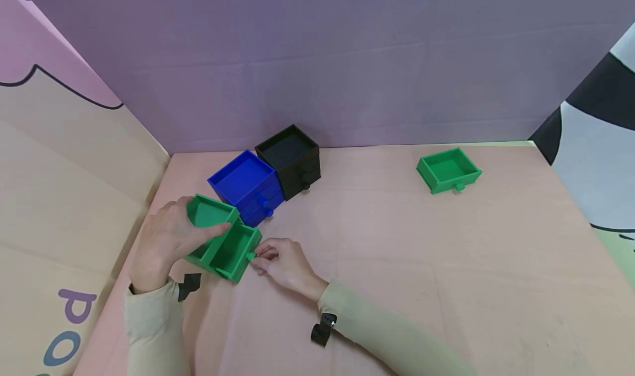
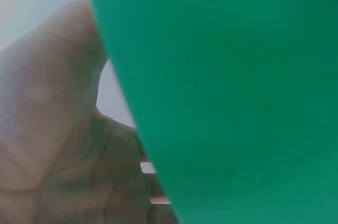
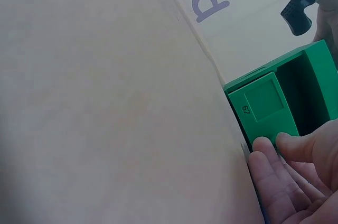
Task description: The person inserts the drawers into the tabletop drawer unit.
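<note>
A green drawer box (image 1: 208, 213) stands at the left with one drawer (image 1: 237, 252) pulled partway out. My left hand (image 1: 166, 241) holds the box from its left side, the thumb laid across the top toward the drawer. In the left wrist view a green wall (image 2: 222, 102) of the box fills most of the picture beside the palm. My right hand (image 1: 285, 263) pinches the small knob (image 1: 251, 256) on the drawer front. The right wrist view shows that drawer's front (image 3: 259, 102), with a dark open slot (image 3: 301, 92) beside it.
Right behind the green box stands a blue drawer box (image 1: 248, 186), and a black drawer box (image 1: 291, 158) adjoins it at the back. Far to the right, a loose green drawer (image 1: 448, 170) lies on the pink cloth (image 1: 397, 288). A purple backdrop (image 1: 347, 62) rises behind.
</note>
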`<state>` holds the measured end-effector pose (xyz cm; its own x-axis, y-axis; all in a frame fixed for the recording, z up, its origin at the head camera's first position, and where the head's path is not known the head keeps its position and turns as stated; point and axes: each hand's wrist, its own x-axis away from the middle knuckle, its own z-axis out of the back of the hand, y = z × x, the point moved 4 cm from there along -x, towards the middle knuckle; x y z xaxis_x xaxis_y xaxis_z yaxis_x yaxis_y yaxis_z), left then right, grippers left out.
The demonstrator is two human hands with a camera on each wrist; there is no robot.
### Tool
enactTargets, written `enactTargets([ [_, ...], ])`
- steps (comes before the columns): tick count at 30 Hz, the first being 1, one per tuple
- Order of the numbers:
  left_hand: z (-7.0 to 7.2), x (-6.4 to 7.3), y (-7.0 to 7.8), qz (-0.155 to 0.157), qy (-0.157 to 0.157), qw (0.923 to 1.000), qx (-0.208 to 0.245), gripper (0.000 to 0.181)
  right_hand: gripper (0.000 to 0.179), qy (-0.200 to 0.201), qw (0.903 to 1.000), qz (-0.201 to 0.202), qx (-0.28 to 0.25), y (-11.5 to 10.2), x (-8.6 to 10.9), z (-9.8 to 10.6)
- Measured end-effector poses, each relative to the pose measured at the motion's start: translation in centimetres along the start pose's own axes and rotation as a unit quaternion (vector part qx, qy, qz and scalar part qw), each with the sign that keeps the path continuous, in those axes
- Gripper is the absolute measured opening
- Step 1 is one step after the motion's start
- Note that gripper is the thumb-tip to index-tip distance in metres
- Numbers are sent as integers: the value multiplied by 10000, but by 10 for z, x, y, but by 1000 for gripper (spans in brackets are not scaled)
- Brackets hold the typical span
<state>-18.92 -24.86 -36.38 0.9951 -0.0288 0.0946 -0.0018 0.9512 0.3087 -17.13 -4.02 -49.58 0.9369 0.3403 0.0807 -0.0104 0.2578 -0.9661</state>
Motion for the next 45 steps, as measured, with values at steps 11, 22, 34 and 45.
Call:
enactTargets([
  [11, 1, 0, 0, 1, 25, 10000, -48, 110, 10, 9, 10000, -21, -66, -4, -4, -4],
  [22, 2, 0, 0, 28, 26, 10000, -43, 110, 11, 8, 9998, -24, -178, -5, -11, -10],
  [34, 2, -2, 2, 86, -17, 9999, -50, 110, 11, -96, 9986, -203, -489, -8, -18, -14],
  [45, 0, -2, 0, 138, -30, 9999, -34, 111, 15, -170, 9975, -321, -598, -8, -20, -21],
])
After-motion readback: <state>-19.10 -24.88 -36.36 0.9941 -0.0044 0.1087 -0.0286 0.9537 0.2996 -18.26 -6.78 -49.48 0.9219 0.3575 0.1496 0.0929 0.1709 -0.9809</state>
